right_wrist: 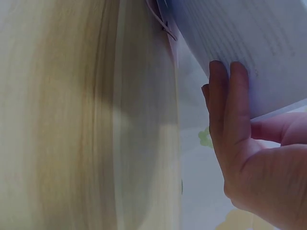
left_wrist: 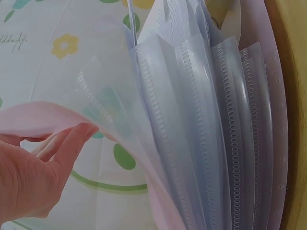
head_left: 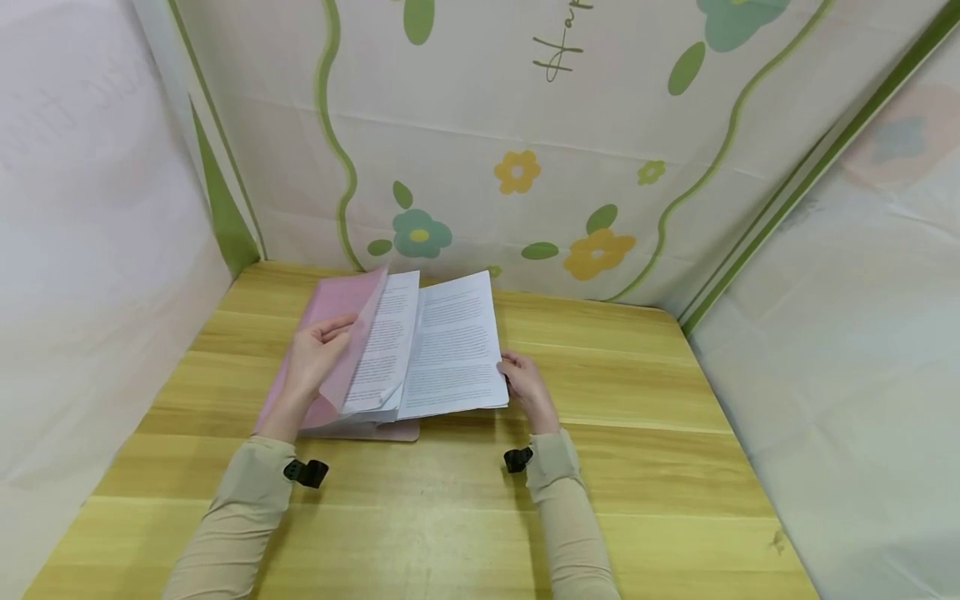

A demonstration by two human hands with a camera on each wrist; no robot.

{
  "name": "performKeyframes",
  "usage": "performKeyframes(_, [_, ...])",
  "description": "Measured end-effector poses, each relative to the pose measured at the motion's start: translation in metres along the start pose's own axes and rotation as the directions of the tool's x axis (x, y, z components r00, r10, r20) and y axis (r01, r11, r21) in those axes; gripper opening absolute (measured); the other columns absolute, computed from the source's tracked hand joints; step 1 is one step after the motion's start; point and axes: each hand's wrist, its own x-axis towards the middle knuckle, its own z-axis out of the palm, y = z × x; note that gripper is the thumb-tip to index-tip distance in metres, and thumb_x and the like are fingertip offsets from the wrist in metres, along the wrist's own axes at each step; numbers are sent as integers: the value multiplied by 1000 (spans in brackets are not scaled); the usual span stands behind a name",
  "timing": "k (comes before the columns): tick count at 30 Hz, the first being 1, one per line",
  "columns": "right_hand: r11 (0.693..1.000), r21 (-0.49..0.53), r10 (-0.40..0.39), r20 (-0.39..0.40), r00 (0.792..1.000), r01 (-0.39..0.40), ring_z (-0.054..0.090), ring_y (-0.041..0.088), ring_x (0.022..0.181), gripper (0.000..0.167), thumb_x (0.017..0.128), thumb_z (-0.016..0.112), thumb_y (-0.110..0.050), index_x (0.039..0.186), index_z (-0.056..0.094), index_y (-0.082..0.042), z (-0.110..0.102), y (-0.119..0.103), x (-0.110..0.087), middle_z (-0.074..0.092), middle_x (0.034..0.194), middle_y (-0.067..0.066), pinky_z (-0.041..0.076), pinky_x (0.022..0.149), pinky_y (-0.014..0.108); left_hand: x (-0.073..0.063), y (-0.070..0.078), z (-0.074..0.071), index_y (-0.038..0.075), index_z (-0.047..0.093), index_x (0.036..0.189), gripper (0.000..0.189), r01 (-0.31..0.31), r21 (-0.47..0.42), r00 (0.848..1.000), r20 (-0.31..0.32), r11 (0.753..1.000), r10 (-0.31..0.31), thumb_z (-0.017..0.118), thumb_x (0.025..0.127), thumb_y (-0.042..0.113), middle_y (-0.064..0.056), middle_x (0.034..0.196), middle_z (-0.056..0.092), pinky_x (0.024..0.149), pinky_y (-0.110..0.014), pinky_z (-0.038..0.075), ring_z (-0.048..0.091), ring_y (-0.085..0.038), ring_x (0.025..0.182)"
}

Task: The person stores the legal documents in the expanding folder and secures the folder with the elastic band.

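A pink expanding file folder (head_left: 333, 296) stands spread open at the back of the table. Its translucent accordion pockets (left_wrist: 206, 139) fan out in the left wrist view. My left hand (head_left: 313, 357) pinches the edge of the pink front flap (left_wrist: 48, 115) and holds it away from the pockets. Printed sheets (head_left: 453, 350) reach out of the folder to the right. With thumb on one side and fingers on the other, my right hand (head_left: 527, 385) grips their right edge. More printed paper (head_left: 384, 333) shows beside the flap. The sheets' inner edges are hidden.
The wooden table (head_left: 420, 517) runs up to a white floral curtain (head_left: 450, 167) close behind the folder. White fabric walls (head_left: 847, 350) stand at left and right. A black wrist camera (head_left: 306, 472) sits on the left sleeve, and another (head_left: 517, 459) on the right.
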Motion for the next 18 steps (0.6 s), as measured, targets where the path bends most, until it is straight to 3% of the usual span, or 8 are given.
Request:
performKeyframes(12, [1000,4,-31,-9,999,31,68,10,78,42,99,42,-2,140,51,4,1,4,2,63,128,29,54,64,24,-1,1,1,3,63,132,40,7,9,1000,9,1000,-7,56,93,10,-21,129,64,77,0,43,52,24,85])
performKeyframes(18, [999,15,-48,44,998,47,68,13,90,43,100,42,-1,142,48,5,7,8,6,60,133,29,55,72,26,0,0,1,5,64,131,39,9,22,1000,-1,1000,-9,56,93,11,-20,126,66,77,-1,42,52,23,86])
